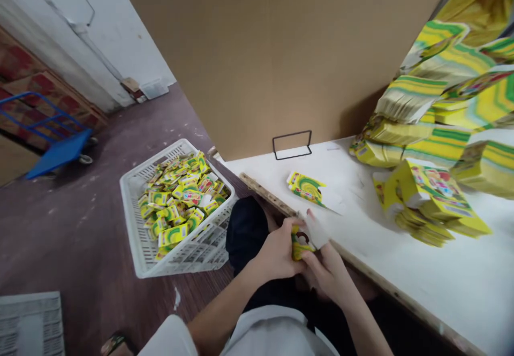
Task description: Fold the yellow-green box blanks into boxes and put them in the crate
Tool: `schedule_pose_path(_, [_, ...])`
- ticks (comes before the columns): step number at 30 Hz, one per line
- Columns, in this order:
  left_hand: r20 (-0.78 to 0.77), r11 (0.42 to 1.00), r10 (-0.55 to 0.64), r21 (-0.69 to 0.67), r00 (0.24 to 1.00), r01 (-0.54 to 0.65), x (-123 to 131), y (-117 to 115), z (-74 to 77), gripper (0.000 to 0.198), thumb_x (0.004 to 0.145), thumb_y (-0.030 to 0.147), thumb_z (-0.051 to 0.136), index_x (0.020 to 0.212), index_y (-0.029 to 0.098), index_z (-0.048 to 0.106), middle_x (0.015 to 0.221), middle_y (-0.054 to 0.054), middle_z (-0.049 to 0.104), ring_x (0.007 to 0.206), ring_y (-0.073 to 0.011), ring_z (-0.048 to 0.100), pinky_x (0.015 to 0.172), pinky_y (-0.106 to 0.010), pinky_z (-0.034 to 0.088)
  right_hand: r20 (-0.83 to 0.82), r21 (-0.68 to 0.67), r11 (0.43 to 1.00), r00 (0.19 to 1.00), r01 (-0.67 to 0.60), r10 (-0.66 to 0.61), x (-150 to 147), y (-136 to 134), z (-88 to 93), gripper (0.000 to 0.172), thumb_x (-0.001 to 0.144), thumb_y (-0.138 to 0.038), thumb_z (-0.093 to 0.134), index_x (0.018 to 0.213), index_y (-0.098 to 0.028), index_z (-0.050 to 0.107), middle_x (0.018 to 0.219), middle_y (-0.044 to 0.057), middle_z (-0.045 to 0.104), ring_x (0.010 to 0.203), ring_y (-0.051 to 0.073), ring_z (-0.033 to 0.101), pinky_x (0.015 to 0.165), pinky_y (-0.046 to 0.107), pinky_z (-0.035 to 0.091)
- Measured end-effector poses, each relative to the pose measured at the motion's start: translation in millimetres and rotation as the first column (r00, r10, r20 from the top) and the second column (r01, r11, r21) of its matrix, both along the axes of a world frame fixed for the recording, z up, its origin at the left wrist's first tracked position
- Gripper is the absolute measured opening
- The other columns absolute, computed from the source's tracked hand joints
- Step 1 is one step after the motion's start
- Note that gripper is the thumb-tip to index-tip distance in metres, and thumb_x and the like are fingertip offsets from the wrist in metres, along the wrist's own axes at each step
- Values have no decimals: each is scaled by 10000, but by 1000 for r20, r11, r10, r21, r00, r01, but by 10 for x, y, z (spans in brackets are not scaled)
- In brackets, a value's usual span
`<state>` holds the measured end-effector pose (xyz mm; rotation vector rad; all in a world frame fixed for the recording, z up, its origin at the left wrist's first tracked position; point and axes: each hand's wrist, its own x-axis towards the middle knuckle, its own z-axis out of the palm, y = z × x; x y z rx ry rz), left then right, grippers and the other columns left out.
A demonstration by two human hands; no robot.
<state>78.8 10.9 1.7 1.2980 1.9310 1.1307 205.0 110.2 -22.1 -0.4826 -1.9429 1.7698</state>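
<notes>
Both hands meet over the lap at the table's near edge. My left hand (279, 251) is closed round the left side of a small yellow box (299, 246). On its right side, my right hand (327, 265) grips the same box, with something white on its fingers. A dark round shape shows in the box between the hands. Just beyond them, a flat yellow and green carton (307, 188) lies on the white table (345, 217). Left of my knee, a white plastic basket (134, 238) holds several small yellow boxes (172, 235).
Stacks of flat yellow cartons (437, 184) cover the table's right side. A black wire stand (292, 155) is before a tall cardboard panel (281, 61). On the floor at left are a blue trolley (60, 152) and, lower, another crate (32, 321).
</notes>
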Motion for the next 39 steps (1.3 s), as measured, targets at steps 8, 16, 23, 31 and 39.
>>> schedule_pose_path(8, [-122, 990, 78, 130, 989, -62, -74, -8, -84, 705, 643, 129, 711, 1302, 185, 466, 1290, -157, 594, 1230, -329, 571, 1061, -517, 470, -3, 432, 893, 991, 125, -137, 51, 112, 6, 612, 971, -148, 451, 1539, -374, 440, 1577, 23, 475, 1490, 243, 414, 1190, 451, 427])
schedule_pose_path(16, [-98, 1000, -15, -8, 995, 14, -205, -150, 116, 562, 632, 278, 832, 1156, 200, 645, 1149, -93, 726, 1027, -297, 693, 947, -433, 528, 233, 437, 857, 954, -274, 187, 130, 325, 248, 279, 960, -301, 587, 1192, -270, 738, 1461, 140, 556, 1372, 321, 549, 1092, 461, 507])
schedule_pose_path(23, [-11, 1000, -3, 28, 1000, 4, -161, -52, 117, 665, 549, 132, 789, 1201, 166, 667, 1203, -128, 712, 1087, -344, 666, 1009, -498, 492, 100, 350, 934, 994, -75, 42, 38, 186, 271, 356, 869, -251, 672, 1216, -208, 605, 1310, 154, 578, 1388, 328, 477, 1145, 522, 431])
schedule_pose_path(31, [504, 681, 400, 396, 766, -616, -863, -330, 71, 504, 866, 684, 592, 1124, 252, 602, 1157, -68, 680, 1003, -186, 671, 851, -296, 551, 98, 266, 949, 974, 170, -202, -63, 567, 44, 338, 931, -386, 605, 1224, -218, 613, 1249, 130, 665, 1132, 271, 649, 954, 453, 561])
schedule_pose_path(39, [926, 462, 362, -79, 107, -883, -861, -257, -14, 288, 990, 392, 491, 1089, 145, 601, 1153, -160, 653, 990, -201, 691, 886, -349, 573, 417, 754, 643, 656, 138, -629, -588, 987, -143, 455, 866, -333, 703, 1239, -79, 642, 1107, 239, 654, 1013, 371, 606, 842, 453, 478])
